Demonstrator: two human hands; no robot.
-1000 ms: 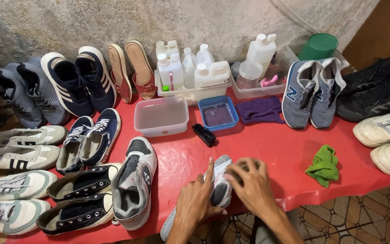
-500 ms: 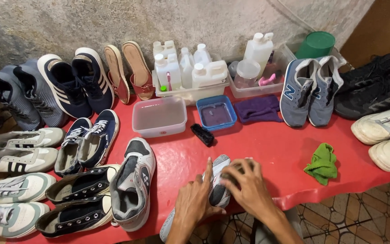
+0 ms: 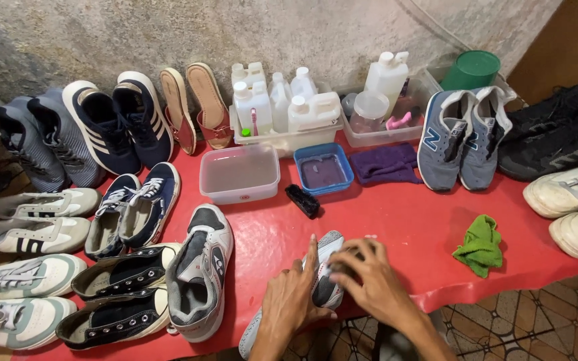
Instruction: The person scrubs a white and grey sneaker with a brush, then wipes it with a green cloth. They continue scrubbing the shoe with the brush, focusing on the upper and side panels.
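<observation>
A grey and white sneaker (image 3: 327, 249) lies at the front edge of the red table (image 3: 396, 207), its heel end hanging over the edge. My left hand (image 3: 292, 301) rests flat along its left side, fingers stretched. My right hand (image 3: 368, 275) is curled over the top of the same sneaker, fingers bent into its opening. Its matching grey sneaker (image 3: 199, 271) stands just to the left. A black brush (image 3: 302, 200) lies a little beyond the hands.
A clear tub (image 3: 239, 174) and a blue tub (image 3: 324, 170) sit mid-table, with a purple cloth (image 3: 386, 164) and white bottles (image 3: 282, 107) behind. A green cloth (image 3: 480, 245) lies right. Several pairs of shoes line the left, back and right.
My right hand has shifted slightly over the sneaker's top and curled tighter. My left hand stays along the shoe's side. The view has tilted a little.
</observation>
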